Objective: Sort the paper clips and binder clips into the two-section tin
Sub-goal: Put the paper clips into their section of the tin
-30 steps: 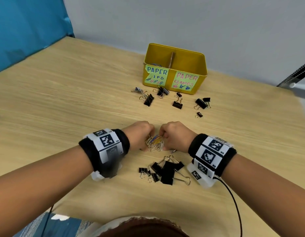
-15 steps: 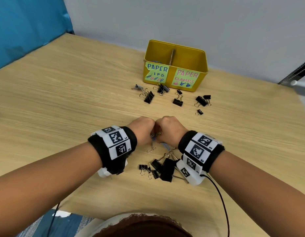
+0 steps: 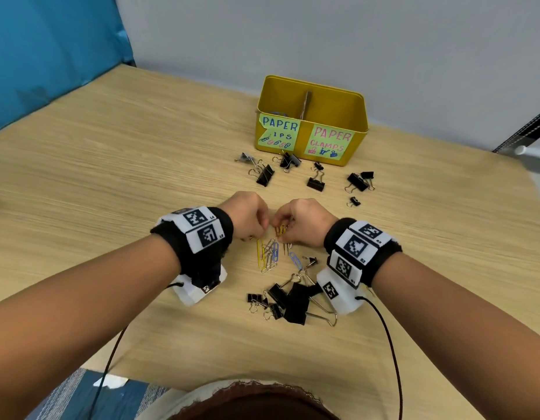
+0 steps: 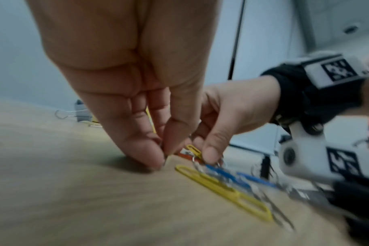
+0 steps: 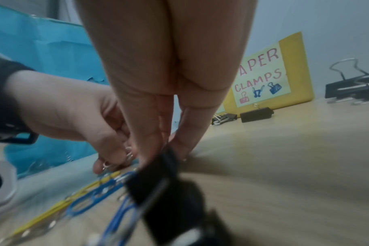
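The yellow two-section tin (image 3: 353,116) stands at the back, labelled "PAPER CLIPS" on the left and "PAPER CLAMPS" (image 5: 261,79) on the right. Coloured and silver paper clips (image 3: 268,253) lie in a loose pile between my wrists. My left hand (image 3: 259,231) pinches silver paper clips at the pile's far end, its fingertips (image 4: 158,159) down on the table. My right hand (image 3: 280,230) faces it and pinches a yellow paper clip (image 4: 193,150) with others. Black binder clips (image 3: 293,301) lie heaped just below the right wrist.
Several more black binder clips (image 3: 265,175) are scattered on the wooden table (image 3: 111,177) in front of the tin, with some at the right (image 3: 358,181). A blue panel (image 3: 50,56) stands at the left, a grey wall behind. Cables trail from both wrists.
Both hands have drawn close together and shifted slightly away from me. The paper clip pile now lies spread out and exposed between my wrists.
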A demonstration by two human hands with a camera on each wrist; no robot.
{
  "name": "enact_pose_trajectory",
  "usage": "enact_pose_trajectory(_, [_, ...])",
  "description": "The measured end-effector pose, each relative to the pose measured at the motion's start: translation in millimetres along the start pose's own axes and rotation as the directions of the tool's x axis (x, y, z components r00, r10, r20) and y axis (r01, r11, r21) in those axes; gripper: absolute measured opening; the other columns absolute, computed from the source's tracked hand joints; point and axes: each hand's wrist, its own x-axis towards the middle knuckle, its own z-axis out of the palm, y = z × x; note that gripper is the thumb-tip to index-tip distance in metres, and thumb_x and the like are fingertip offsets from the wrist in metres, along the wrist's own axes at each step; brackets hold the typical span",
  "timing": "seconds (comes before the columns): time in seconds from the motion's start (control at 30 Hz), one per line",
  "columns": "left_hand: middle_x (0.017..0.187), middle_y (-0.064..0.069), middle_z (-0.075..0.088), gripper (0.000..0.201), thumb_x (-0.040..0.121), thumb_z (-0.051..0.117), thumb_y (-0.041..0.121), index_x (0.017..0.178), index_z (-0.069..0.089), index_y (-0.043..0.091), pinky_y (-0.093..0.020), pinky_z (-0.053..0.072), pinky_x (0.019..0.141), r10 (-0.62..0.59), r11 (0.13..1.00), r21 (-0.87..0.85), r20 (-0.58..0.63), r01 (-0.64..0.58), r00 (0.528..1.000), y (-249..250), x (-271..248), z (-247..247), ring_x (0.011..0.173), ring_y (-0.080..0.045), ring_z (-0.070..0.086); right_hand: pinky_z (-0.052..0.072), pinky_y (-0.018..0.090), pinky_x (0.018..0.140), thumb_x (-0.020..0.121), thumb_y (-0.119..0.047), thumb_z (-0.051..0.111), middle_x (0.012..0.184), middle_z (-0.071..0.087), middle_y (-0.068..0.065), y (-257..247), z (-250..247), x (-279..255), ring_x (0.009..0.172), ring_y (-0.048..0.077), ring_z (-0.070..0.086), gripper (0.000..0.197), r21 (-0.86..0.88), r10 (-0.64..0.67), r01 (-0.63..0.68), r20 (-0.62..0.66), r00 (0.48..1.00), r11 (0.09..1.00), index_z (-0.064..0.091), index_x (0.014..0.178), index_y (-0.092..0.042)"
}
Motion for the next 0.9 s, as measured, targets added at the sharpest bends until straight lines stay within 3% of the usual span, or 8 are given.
enact_pose_trajectory(0.17, [0.063, -0.003, 0.058, 0.026, 0.078, 0.062, -0.005, 0.063, 0.059, 0.017, -0.025, 0.055, 0.06, -0.062, 0.98, -0.184, 0.065, 0.073, 0.996, -10, 12, -10, 0.053, -0.015, 0.058, 0.042, 0.004, 0.043, 0.075, -0.001, 0.072, 0.066, 0.053, -0.006, 10, -7, 11, 0.052, 0.005, 0.054, 0.02, 0.197, 0.096, -0.111, 0.087, 0.992, 0.974, 0.072, 0.095, -0.004])
enact_pose_trajectory(0.3, [0.061, -0.004, 0.06, 0.027, 0.078, 0.062, -0.008, 0.065, 0.062, 0.015, -0.018, 0.054, 0.05, -0.057, 0.95, -0.305, 0.063, 0.074, 0.996, -12, 22, -23, 0.044, -0.009, 0.06, 0.052, 0.012, 0.054, 0.075, 0.005, 0.071, 0.057, 0.063, -0.003, 18, -27, 19, 0.045, -0.001, 0.058, 0.014, 0.378, 0.08, -0.103, 0.075, 0.994, 0.92, 0.07, 0.088, 0.005])
enact_pose_trajectory(0.37, [0.056, -0.004, 0.062, 0.027, 0.079, 0.06, -0.013, 0.066, 0.063, 0.011, -0.016, 0.055, 0.047, -0.036, 0.907, -0.418, 0.033, 0.046, 0.999, -7, 28, -39, 0.039, -0.006, 0.06, 0.051, 0.01, 0.05, 0.075, 0.009, 0.068, 0.046, 0.065, -0.007, 17, -49, 25, 0.044, -0.004, 0.06, 0.01, 0.5, 0.063, -0.065, 0.02, 0.998, 0.864, 0.069, 0.08, 0.001])
enact_pose_trajectory(0.43, [0.049, 0.0, 0.064, 0.026, 0.079, 0.059, -0.015, 0.067, 0.062, 0.008, -0.015, 0.056, 0.048, -0.015, 0.86, -0.51, -0.042, -0.008, 0.999, 2, 38, -61, 0.037, -0.004, 0.061, 0.052, 0.009, 0.049, 0.077, 0.013, 0.064, 0.045, 0.067, -0.01, 13, -77, 33, 0.044, -0.003, 0.063, 0.019, 0.612, 0.072, -0.012, -0.074, 0.995, 0.79, 0.066, 0.074, -0.005])
enact_pose_trajectory(0.6, [0.067, -0.005, 0.062, 0.023, 0.078, 0.065, -0.008, 0.067, 0.062, 0.012, -0.018, 0.058, 0.057, -0.035, 0.804, -0.565, -0.358, -0.186, 0.933, 32, 74, -121, 0.053, -0.011, 0.063, 0.057, 0.014, 0.053, 0.08, 0.012, 0.062, 0.048, 0.065, -0.005, 3, -140, 74, 0.044, 0.003, 0.062, 0.023, 0.789, 0.197, 0.125, -0.299, 0.934, 0.602, 0.062, 0.068, -0.008])
enact_pose_trajectory(0.73, [0.068, -0.002, 0.063, 0.012, 0.08, 0.067, 0.003, 0.073, 0.07, 0.012, -0.025, 0.058, 0.069, -0.093, 0.875, -0.443, -0.547, -0.194, 0.832, 53, 107, -137, 0.061, -0.015, 0.06, 0.055, 0.018, 0.058, 0.081, 0.004, 0.064, 0.066, 0.06, 0.001, 5, -147, 120, 0.058, 0.01, 0.058, 0.025, 0.728, 0.365, 0.037, -0.387, 0.847, 0.685, 0.062, 0.065, -0.015])
enact_pose_trajectory(0.8, [0.09, -0.007, 0.073, 0.015, 0.082, 0.067, 0.011, 0.095, 0.074, 0.01, -0.027, 0.054, 0.086, -0.081, 0.94, -0.316, -0.577, -0.131, 0.813, 54, 116, -135, 0.083, -0.017, 0.065, 0.058, 0.026, 0.068, 0.081, 0.001, 0.063, 0.071, 0.064, 0.004, 9, -140, 137, 0.066, 0.015, 0.06, 0.017, 0.67, 0.409, -0.043, -0.4, 0.82, 0.741, 0.069, 0.073, -0.012])
enact_pose_trajectory(0.9, [0.113, -0.005, 0.07, 0.024, 0.085, 0.063, 0.013, 0.107, 0.072, 0.014, -0.023, 0.045, 0.093, -0.032, 0.981, -0.175, -0.575, -0.084, 0.818, 51, 116, -132, 0.106, -0.018, 0.063, 0.051, 0.028, 0.086, 0.084, -0.009, 0.062, 0.096, 0.072, 0.008, 9, -134, 135, 0.085, 0.015, 0.06, 0.018, 0.483, 0.369, -0.119, -0.464, 0.806, 0.867, 0.074, 0.097, -0.013])
